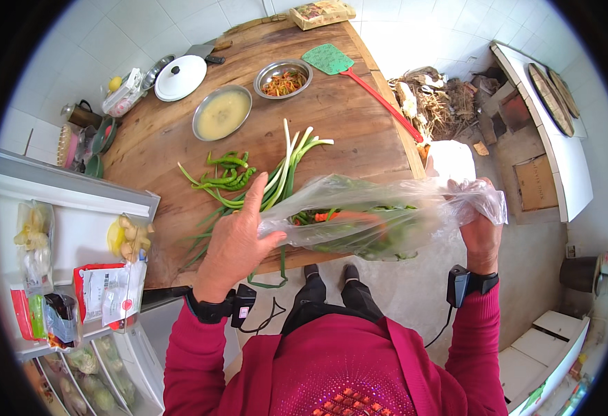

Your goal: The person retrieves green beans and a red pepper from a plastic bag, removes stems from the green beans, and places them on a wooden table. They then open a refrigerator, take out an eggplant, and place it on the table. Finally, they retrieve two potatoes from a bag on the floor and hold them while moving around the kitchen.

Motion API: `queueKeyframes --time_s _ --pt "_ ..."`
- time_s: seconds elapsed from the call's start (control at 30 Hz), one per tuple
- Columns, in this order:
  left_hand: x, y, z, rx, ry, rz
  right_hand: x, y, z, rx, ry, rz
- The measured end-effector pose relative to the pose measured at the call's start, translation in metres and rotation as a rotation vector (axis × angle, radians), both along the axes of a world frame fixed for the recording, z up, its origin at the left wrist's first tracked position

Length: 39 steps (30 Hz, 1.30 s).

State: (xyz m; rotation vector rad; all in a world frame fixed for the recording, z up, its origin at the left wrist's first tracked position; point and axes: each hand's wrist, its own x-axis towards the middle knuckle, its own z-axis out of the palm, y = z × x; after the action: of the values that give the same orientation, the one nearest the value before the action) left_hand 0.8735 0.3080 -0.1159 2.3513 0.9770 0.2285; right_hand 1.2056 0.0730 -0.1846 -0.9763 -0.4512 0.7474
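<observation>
A clear plastic bag (366, 208) with green and red-orange vegetables inside is stretched between my hands at the table's front edge. My right hand (478, 226) is closed around its bunched end. At the bag's other end is my left hand (241, 239), thumb and index finger spread; the film touches it, but a firm grip cannot be made out. Just beyond my left hand lie spring onions (288, 171), with green chili peppers (226, 174) to their left. Farther back stand a metal bowl of pale yellow liquid (223, 114) and a metal bowl of shredded vegetables (284, 83).
A green and red fly swatter (374, 92) lies along the right of the wooden table (345, 135). A white lid (180, 78) and a knife (214, 59) are at the back left. The open refrigerator (70, 223) stands at left, firewood (428, 101) beyond the table's right edge.
</observation>
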Motion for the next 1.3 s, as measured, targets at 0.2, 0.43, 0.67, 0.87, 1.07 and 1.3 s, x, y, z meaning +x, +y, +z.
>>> queueKeyframes --time_s 0.2,0.43,0.67,0.87,1.07,1.3 --pt "-0.001 0.005 -0.007 0.164 0.028 -0.039 -0.009 0.005 0.009 0.138 0.233 0.136" --pt "0.042 -0.042 -0.038 -0.593 -0.633 0.117 -0.055 0.014 -0.008 -0.31 -0.566 0.361" --pt "0.112 -0.12 -0.01 0.089 -0.752 -0.169 -0.091 0.034 -0.01 -0.241 -0.621 0.418" --pt "0.065 -0.131 0.032 0.352 -0.843 -0.203 -0.084 0.01 -0.006 -0.192 -0.28 0.398" --pt "-0.036 -0.132 0.022 -0.287 -0.72 -0.117 -0.154 0.037 0.008 -0.131 -0.49 0.579" --pt "-0.198 -0.137 -0.071 0.114 -0.787 -0.071 -0.376 0.112 0.118 0.304 -1.194 1.307"
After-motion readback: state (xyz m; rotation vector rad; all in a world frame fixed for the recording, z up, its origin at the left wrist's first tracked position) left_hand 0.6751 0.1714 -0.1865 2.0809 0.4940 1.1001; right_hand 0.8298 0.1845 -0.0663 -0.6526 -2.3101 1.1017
